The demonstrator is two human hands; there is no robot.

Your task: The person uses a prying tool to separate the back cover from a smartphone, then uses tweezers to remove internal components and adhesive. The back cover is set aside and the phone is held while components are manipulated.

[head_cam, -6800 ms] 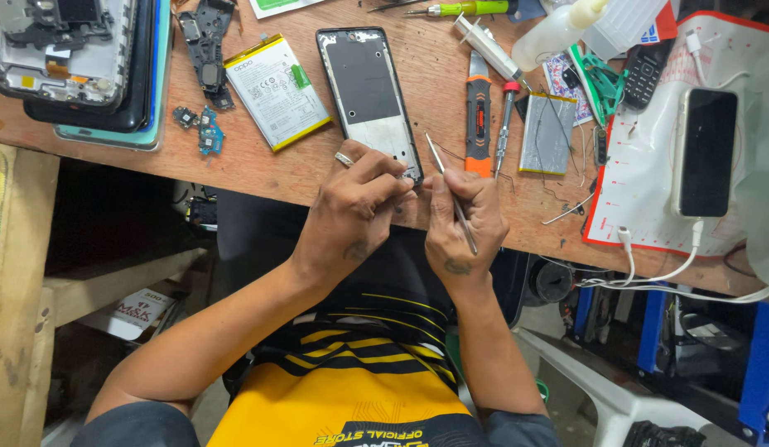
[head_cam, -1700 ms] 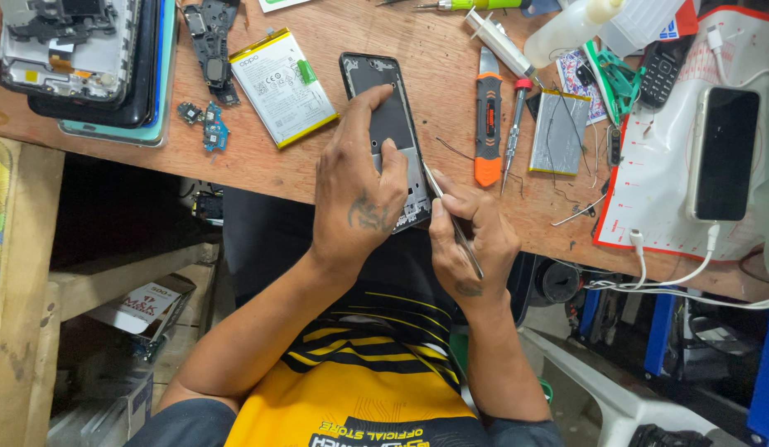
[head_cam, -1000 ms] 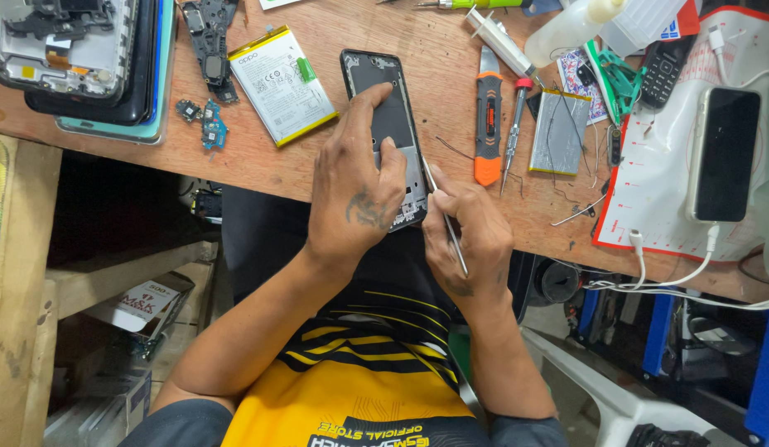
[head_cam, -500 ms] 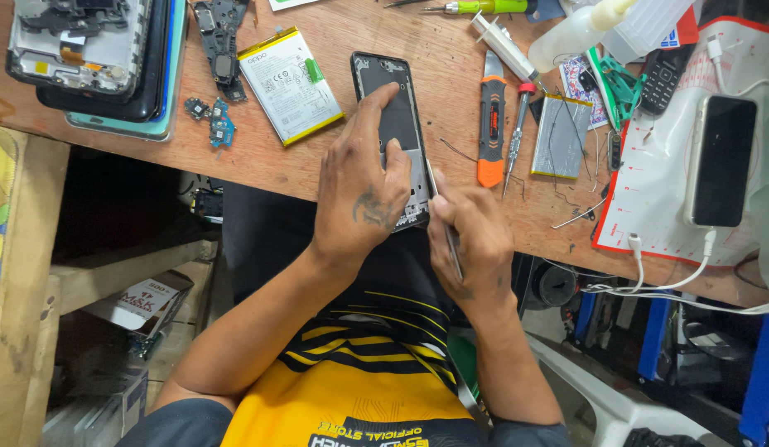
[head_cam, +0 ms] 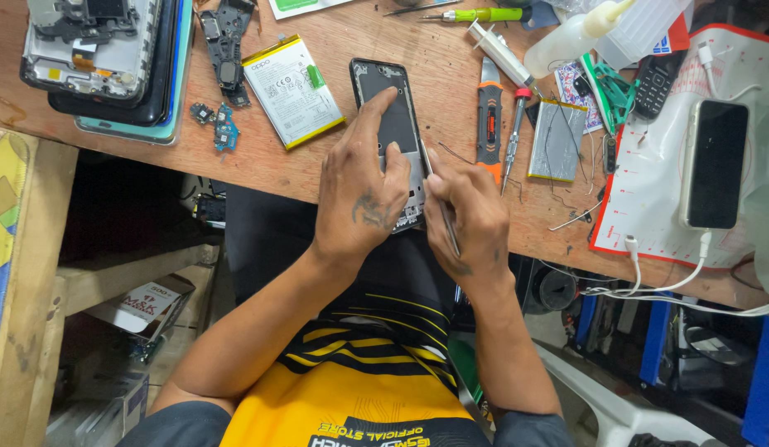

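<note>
We pressed our left hand (head_cam: 364,199) flat on the black phone frame (head_cam: 390,124), which lay lengthwise at the near edge of the wooden tabletop (head_cam: 318,170), its near end hidden beneath our palm; the forefinger stretched along the frame toward its far end, so that hand's grip lay open and spread over the frame rather than closed around it. Our right hand (head_cam: 471,219) sat just right of the frame, its grip pinched together on thin metal tweezers (head_cam: 441,217), whose tips met the frame's right edge, touching it beside our left fingers. To the left of the frame lay a white phone battery (head_cam: 291,91) with a yellow rim, tilted, and farther left a small blue circuit board (head_cam: 223,132). At the far left corner stood a stack of opened phones (head_cam: 103,66). Just right of the frame lay an orange and black utility knife (head_cam: 489,108), then a red-tipped screwdriver (head_cam: 513,128) and a silvery rectangular part (head_cam: 556,141). Farther right, on a white mat with a red border (head_cam: 649,190), rested a dark smartphone (head_cam: 714,164) with white cables (head_cam: 674,281) trailing off the near edge. A green-handled screwdriver (head_cam: 479,14) lay at the far side.
</note>
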